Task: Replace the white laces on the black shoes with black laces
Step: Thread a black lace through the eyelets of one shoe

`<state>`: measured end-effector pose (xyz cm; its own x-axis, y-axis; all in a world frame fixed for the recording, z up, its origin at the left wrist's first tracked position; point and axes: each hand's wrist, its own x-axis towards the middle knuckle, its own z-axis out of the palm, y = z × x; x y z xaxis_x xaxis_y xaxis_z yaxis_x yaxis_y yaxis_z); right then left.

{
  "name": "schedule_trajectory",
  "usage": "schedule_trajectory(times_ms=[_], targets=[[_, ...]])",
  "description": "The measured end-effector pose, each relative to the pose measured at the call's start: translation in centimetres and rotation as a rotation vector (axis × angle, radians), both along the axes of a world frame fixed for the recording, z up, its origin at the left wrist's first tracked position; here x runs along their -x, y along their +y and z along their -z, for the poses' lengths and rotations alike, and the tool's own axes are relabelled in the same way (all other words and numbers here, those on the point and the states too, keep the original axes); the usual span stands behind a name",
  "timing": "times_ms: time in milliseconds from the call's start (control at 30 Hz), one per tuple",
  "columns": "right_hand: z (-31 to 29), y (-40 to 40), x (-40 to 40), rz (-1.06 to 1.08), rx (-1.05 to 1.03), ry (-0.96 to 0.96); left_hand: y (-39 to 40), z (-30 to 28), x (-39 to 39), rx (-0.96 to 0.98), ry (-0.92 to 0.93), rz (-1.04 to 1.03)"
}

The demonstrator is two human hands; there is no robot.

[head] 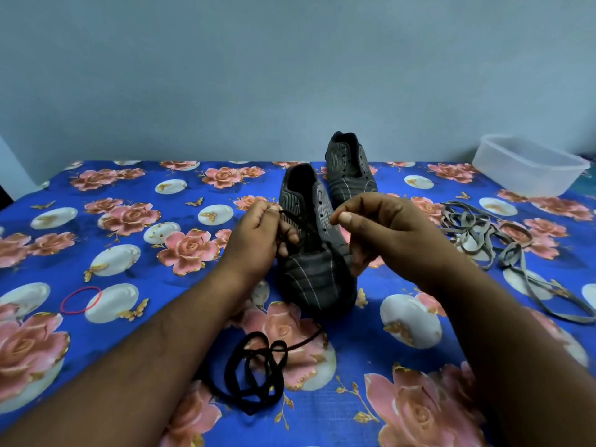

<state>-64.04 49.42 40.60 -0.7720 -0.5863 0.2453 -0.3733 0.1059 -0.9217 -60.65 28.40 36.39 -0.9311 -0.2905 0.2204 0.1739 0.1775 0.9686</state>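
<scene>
Now the left hand [258, 235] is pinching a black lace [298, 221] between thumb and fingertips, just beside the near black shoe [314, 253] standing toe-forward on the floral blue cloth [161, 279]. Opposite it, the right hand [383, 233] is curling around that shoe's other side; whether it is gripping lace I cannot tell. A second black shoe [350, 169] is sitting behind, unlaced. A coiled black lace [258, 372] is lying nearer, and the removed white laces [503, 243] are lying tangled to the right.
</scene>
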Motion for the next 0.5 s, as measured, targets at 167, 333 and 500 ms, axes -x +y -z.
schedule_trajectory(times_ms=[167,333,500], targets=[[2.9,-1.5,1.0,0.143,-0.286,0.432,-0.3,-0.3,0.0,-0.015,0.024,0.116],[3.2,-2.3,1.2,0.165,-0.234,0.508,-1.4,0.0,-0.2,0.218,0.088,0.262],[3.7,-2.7,1.0,0.163,-0.237,0.481,-1.5,0.1,-0.5,0.446,0.111,0.288]])
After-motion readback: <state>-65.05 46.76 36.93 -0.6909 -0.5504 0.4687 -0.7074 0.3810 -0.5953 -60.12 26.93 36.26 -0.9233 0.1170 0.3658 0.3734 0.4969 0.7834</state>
